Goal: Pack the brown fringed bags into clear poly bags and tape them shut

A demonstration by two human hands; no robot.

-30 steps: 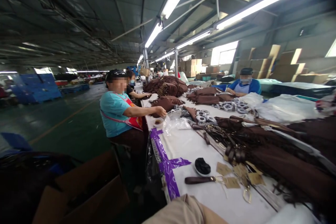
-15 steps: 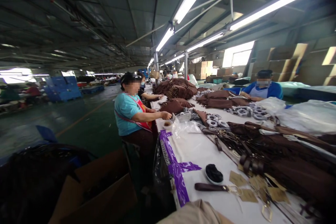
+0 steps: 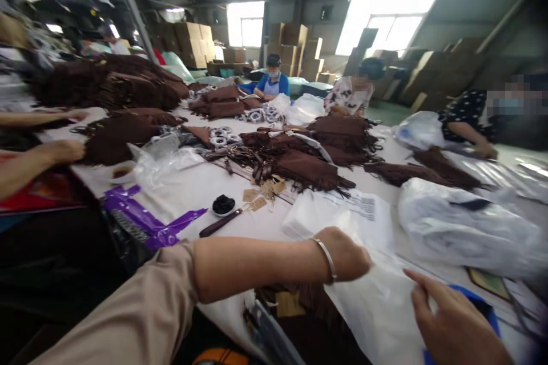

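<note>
My left hand (image 3: 345, 254), with a silver bangle at the wrist, is closed on the upper part of a clear plastic bag (image 3: 377, 302). The bag hangs down from it over the near table edge. My right hand (image 3: 456, 316) is at the lower right, its index finger stretched out by the bag's right side and its fingers apart. Below the left forearm lies dark brown fringed fabric (image 3: 329, 331) with a tan tag (image 3: 290, 303), partly hidden by the arm and the bag. A pile of white plastic bags (image 3: 299, 214) lies just beyond my left hand.
Brown fringed bags (image 3: 303, 168) are heaped along the table. A small dish (image 3: 223, 204) of black material and a brown strap (image 3: 220, 223) lie left of centre, near purple tape (image 3: 160, 234). A bulky plastic bundle (image 3: 462, 228) sits right. Co-workers (image 3: 349, 91) are around the table.
The view has swung right and down toward the near table. Both my hands are now in sight, the left gripping the plastic bag; before, only a sleeve showed.
</note>
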